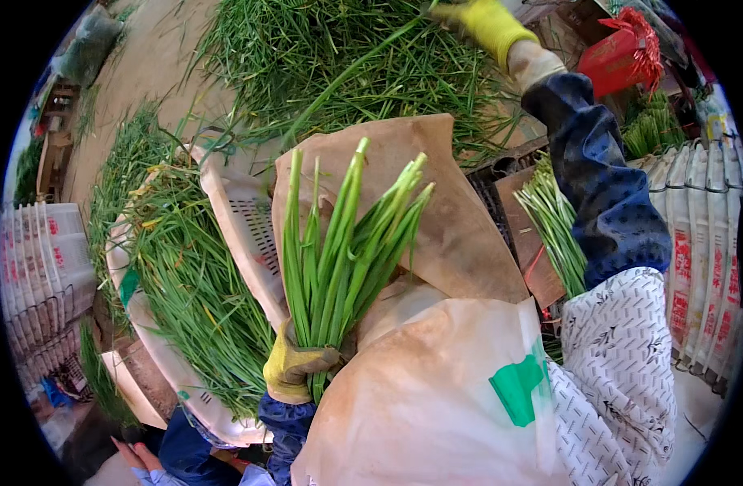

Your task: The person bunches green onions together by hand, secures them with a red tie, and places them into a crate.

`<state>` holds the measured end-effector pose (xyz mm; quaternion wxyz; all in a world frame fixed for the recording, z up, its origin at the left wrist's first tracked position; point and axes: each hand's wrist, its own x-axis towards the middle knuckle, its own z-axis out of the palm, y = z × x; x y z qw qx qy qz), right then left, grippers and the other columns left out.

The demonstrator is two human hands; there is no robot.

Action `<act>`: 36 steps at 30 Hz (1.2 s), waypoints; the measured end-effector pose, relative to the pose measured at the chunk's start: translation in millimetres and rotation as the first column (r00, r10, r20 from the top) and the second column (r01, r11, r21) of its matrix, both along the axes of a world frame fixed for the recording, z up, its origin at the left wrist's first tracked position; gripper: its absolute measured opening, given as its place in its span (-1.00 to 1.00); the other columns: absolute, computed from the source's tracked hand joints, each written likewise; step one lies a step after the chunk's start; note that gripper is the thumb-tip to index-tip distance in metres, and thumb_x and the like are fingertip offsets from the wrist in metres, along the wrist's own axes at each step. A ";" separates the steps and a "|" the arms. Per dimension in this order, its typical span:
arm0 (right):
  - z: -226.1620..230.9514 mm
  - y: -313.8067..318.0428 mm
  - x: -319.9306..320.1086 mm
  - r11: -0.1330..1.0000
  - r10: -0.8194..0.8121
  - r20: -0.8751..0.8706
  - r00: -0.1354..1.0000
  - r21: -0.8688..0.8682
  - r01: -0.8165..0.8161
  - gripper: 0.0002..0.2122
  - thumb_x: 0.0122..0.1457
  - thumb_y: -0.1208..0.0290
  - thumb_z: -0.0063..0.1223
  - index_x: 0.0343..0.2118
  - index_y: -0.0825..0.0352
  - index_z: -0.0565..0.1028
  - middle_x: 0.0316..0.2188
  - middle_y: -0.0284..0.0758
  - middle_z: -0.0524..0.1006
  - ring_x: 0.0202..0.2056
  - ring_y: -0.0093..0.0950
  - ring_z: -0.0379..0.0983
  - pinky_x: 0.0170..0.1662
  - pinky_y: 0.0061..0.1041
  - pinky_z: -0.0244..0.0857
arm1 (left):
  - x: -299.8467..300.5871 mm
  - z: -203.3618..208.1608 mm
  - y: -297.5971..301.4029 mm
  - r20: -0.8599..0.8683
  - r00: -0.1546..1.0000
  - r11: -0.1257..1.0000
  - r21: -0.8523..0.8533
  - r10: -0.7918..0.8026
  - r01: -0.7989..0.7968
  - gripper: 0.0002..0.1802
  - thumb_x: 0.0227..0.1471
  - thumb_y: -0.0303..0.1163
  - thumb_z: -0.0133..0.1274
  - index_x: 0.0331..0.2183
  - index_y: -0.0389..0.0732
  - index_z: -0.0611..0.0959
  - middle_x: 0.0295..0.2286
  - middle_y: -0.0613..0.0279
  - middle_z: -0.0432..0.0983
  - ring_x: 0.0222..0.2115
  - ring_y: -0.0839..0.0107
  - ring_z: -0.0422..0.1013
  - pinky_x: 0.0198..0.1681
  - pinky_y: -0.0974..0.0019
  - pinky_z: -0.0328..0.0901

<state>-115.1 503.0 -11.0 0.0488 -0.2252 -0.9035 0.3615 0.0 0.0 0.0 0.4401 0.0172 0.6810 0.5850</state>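
Floor (149,73) ahead bears heaped greens (347,73). Left hand (300,364) grips a stalk bunch (331,267); right arm (602,178) extends forward, right hand (485,28) blurred, its grip indeterminable.

- Right hand (483,29): motion-blurred, fingers indistinct.
- Bunch (331,267): partly hidden by the left hand (294,368).
- Leaf pile (331,65): cut off above.
- Apron (428,397): cut off below.
- Co-worker (185,449): mostly outside the lower edge.
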 end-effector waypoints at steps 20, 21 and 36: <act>33.0 -202.3 81.0 0.543 0.271 -0.287 0.919 -0.743 -0.392 -0.76 0.08 0.30 0.20 -0.28 0.37 0.56 -0.64 -0.40 0.48 -0.66 -0.68 0.39 -0.62 -0.71 0.23 | 18.1 -10.3 9.7 0.457 0.829 0.738 0.428 0.321 -0.522 -0.46 -0.24 -0.49 0.20 -0.14 -0.37 0.44 -0.52 0.01 0.45 -0.82 0.38 0.25 -0.81 0.46 0.14; 33.1 -211.3 78.3 0.496 0.279 -0.250 0.927 -0.789 -0.362 -0.77 0.07 0.31 0.20 -0.30 0.38 0.56 -0.65 -0.40 0.47 -0.66 -0.67 0.39 -0.62 -0.70 0.22 | 19.0 -8.0 11.4 0.453 0.823 0.743 0.406 0.343 -0.532 -0.44 -0.27 -0.46 0.25 -0.14 -0.34 0.45 -0.50 0.04 0.46 -0.80 0.40 0.27 -0.82 0.50 0.13; -1.8 -200.8 70.7 -0.011 0.332 -0.422 0.844 -0.896 -0.444 -0.85 0.23 0.47 -0.06 -0.27 0.41 0.54 -0.43 -0.39 0.49 -0.59 -0.73 0.31 -0.53 -0.71 0.21 | 20.0 -16.9 7.9 0.477 0.788 0.718 0.379 0.389 -0.584 -0.38 -0.34 -0.32 0.28 -0.18 -0.38 0.48 -0.55 0.04 0.44 -0.79 0.41 0.26 -0.85 0.50 0.11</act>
